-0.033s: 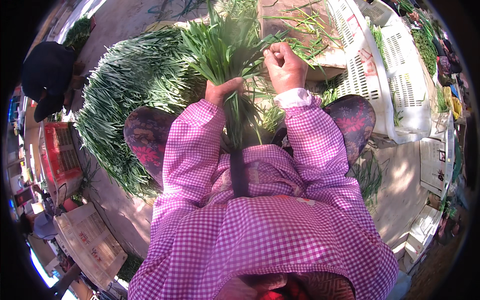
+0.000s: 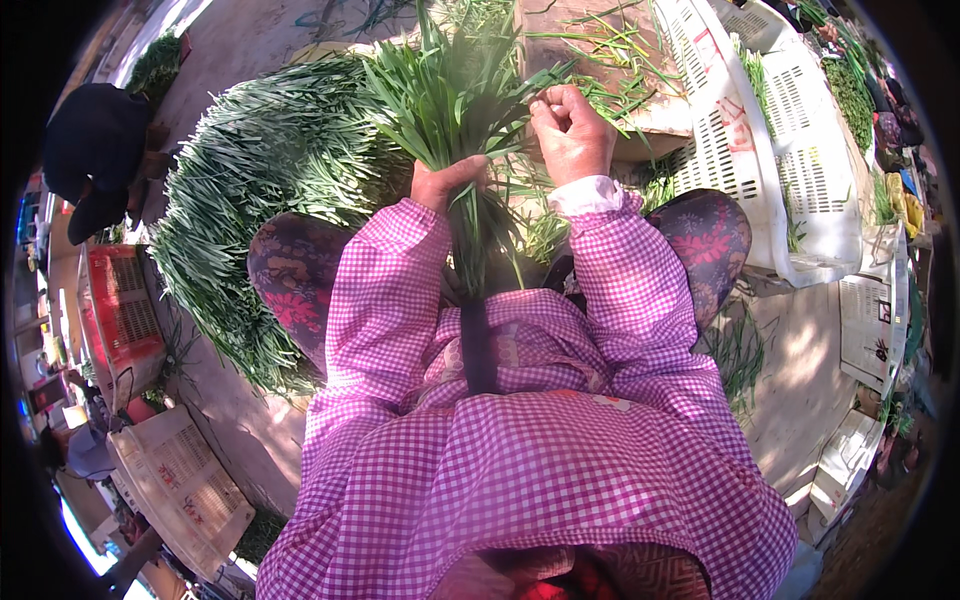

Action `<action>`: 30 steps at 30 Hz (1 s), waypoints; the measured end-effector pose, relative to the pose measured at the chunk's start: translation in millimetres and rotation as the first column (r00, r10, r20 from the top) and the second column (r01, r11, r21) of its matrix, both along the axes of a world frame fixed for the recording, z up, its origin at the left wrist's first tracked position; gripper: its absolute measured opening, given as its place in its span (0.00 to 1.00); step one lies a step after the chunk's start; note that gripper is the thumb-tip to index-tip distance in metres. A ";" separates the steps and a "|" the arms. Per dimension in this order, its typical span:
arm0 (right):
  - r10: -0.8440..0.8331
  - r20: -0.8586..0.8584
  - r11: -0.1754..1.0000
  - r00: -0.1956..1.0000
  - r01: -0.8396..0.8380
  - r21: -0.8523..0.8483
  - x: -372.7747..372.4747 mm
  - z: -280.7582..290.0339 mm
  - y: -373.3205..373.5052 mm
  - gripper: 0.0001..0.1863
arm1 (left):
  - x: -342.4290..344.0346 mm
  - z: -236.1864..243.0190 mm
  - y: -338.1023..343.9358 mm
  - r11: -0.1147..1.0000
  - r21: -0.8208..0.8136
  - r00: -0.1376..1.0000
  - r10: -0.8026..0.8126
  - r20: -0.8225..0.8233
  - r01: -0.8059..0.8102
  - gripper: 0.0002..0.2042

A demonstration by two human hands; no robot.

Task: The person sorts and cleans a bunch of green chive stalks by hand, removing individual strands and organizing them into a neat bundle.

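Note:
My left hand [image 2: 445,184] is closed around a bunch of garlic chives [image 2: 435,95], its flat green leaves fanning out above the fist and a thinner part hanging below toward my lap. To the right of the bunch, my right hand [image 2: 573,135] is closed, thumb against the curled fingers. Leaf tips from the bunch reach its fingertips; what lies in the pinch is too small to make out. A large heap of garlic chives [image 2: 270,150] lies to the left, beside my left knee.
A brown board [image 2: 605,65] with loose leaves lies ahead. White plastic crates [image 2: 720,120] stand at the right, a red crate [image 2: 125,305] and a pale crate [image 2: 185,490] at the left. A person in a dark cap [image 2: 95,140] is at far left. Scattered leaves [image 2: 738,355] lie by my right knee.

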State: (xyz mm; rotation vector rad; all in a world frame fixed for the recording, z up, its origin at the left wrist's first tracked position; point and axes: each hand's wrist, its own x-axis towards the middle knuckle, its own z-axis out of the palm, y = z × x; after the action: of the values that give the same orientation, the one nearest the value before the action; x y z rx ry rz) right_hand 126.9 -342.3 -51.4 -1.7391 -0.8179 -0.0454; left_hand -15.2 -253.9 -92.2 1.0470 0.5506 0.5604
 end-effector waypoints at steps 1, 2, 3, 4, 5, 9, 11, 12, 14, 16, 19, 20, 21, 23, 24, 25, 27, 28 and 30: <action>-0.007 -0.042 1.000 0.999 0.008 0.028 1.1 -4.6 1.4 0.05 | 0.6 1.5 -1.0 1.000 0.007 1.000 0.000 0.002 0.000 0.11; -0.034 -0.116 0.998 0.993 0.040 0.049 4.5 -5.6 3.0 0.05 | 0.4 0.8 -1.0 1.000 0.014 1.000 0.004 -0.007 -0.004 0.11; -0.056 -0.191 0.995 0.980 0.070 0.068 9.6 -6.5 4.5 0.05 | -1.1 -0.4 -0.3 1.000 0.022 1.000 0.011 -0.018 -0.010 0.11; -0.077 -0.263 0.991 0.962 0.101 0.082 17.5 -7.7 3.7 0.05 | -1.5 -3.1 -0.8 0.999 0.027 1.000 0.017 -0.025 -0.016 0.11; -0.058 -0.371 0.983 0.927 0.117 0.139 32.9 -1.1 -0.4 0.06 | -3.0 -6.8 1.1 1.000 0.006 1.000 0.010 -0.025 -0.010 0.11; 0.052 -0.455 0.965 0.889 0.073 0.252 57.1 19.2 -17.6 0.05 | -3.4 -11.0 3.0 0.999 0.034 0.999 0.019 -0.045 -0.017 0.10; 0.049 -0.377 0.986 0.925 0.016 0.168 53.0 15.4 -16.7 0.06 | -1.9 -10.7 2.4 0.999 0.015 0.998 0.031 -0.058 -0.030 0.10; 0.058 -0.325 0.961 0.944 0.036 0.275 41.5 16.7 -8.8 0.05 | -2.6 -10.4 2.4 0.999 0.006 0.997 0.038 -0.069 -0.037 0.10; 0.031 -0.016 0.971 0.999 -0.026 0.237 35.4 20.6 -6.1 0.05 | -2.4 -11.0 3.4 1.000 0.026 0.994 0.005 -0.111 -0.002 0.10; 0.037 0.250 0.998 0.967 -0.051 0.048 25.9 28.6 -7.7 0.06 | 0.0 -7.4 1.5 0.998 0.057 0.996 -0.005 -0.090 0.010 0.10; 0.088 0.496 0.995 0.864 -0.051 -0.087 17.5 27.6 -6.0 0.09 | -0.7 -18.7 4.7 0.998 0.043 0.994 -0.033 -0.100 0.037 0.10; 0.105 0.552 0.993 0.827 -0.054 -0.107 15.7 25.1 -5.2 0.10 | -0.7 -19.5 4.6 0.997 0.049 0.994 -0.051 -0.096 0.056 0.11; 0.106 0.575 0.987 0.811 -0.016 -0.159 14.5 20.0 -4.1 0.12 | 0.1 -15.8 2.6 0.998 0.043 0.994 -0.050 -0.092 0.054 0.11; 0.146 0.575 0.970 0.805 -0.004 -0.241 10.9 17.2 -4.1 0.14 | 2.1 -6.8 -2.7 0.998 0.030 0.995 -0.046 -0.085 0.049 0.12; 0.168 0.574 0.960 0.802 0.000 -0.281 9.6 16.1 -4.4 0.15 | 1.7 -4.8 -3.6 0.999 0.023 0.995 -0.044 -0.091 0.046 0.12; 0.218 0.540 0.943 0.813 -0.034 -0.330 10.1 13.1 -4.5 0.17 | 1.3 -3.4 -4.4 0.999 0.016 0.994 -0.042 -0.097 0.044 0.12; 0.255 0.519 0.935 0.816 -0.071 -0.348 10.0 13.1 -5.3 0.17 | 0.2 -3.5 -4.4 0.999 0.010 0.993 -0.048 -0.104 0.049 0.12; 0.273 0.509 0.930 0.817 -0.090 -0.356 9.6 12.9 -5.5 0.17 | -0.3 -4.5 -3.6 0.998 0.012 0.993 -0.054 -0.104 0.056 0.12; 0.260 0.461 0.945 0.849 -0.125 -0.303 10.4 8.5 -4.3 0.17 | -0.9 -4.9 -3.6 0.998 0.007 0.993 -0.063 -0.103 0.064 0.12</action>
State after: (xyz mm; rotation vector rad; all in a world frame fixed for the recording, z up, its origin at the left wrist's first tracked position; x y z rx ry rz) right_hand 137.2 -346.6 -42.9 -1.9120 -1.4339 -0.2688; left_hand -16.1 -257.4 -97.0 1.1043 0.6034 0.4557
